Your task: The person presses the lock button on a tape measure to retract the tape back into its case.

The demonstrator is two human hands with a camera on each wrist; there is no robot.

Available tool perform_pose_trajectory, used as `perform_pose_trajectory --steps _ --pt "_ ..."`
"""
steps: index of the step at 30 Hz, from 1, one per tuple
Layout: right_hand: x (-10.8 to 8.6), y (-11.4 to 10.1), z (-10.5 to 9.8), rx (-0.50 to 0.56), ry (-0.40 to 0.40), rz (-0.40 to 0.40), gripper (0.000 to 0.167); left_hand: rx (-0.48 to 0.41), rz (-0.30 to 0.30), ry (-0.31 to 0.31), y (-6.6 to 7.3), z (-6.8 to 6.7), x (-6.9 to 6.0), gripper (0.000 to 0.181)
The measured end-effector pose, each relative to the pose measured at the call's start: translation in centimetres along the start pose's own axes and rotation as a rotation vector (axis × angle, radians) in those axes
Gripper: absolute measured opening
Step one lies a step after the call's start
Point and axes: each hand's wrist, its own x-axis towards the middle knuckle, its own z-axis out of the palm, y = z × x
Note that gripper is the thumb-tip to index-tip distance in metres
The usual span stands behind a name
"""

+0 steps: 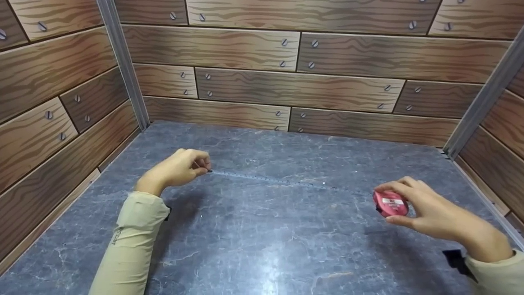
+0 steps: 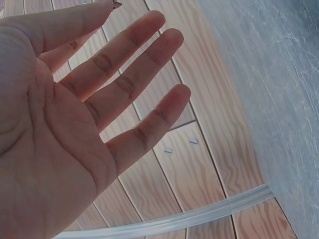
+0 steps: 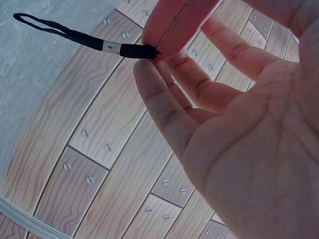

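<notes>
A red tape measure case is held between the thumb and fingers of my right hand. From it a thin, see-through-looking blade stretches left across the view to my left hand, whose thumb and index finger pinch its dark end. In the left wrist view, the other fingers of my left hand are spread and the pinched tip is at the top edge. The right wrist view has the red case at the fingertips of my right hand, a black strap hanging from it.
A blue-grey marbled tabletop lies below both hands. Wood-patterned panels stand behind it and on both sides, with metal posts at the two back corners.
</notes>
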Motion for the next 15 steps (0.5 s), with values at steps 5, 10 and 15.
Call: perform_pose_trajectory --steps 5,10,15 --pt "0.18 -0.05 0.14 0.011 -0.011 -0.006 0.061 -0.004 0.004 -0.009 0.12 0.04 -0.01 0.009" --pt "0.19 0.02 0.19 0.015 -0.012 -0.014 0.061 -0.017 0.013 -0.008 0.3 0.19 0.17 0.009" --pt "0.22 0.01 0.36 0.012 -0.008 -0.023 0.061 -0.016 0.012 -0.017 0.55 0.36 0.25 0.009"
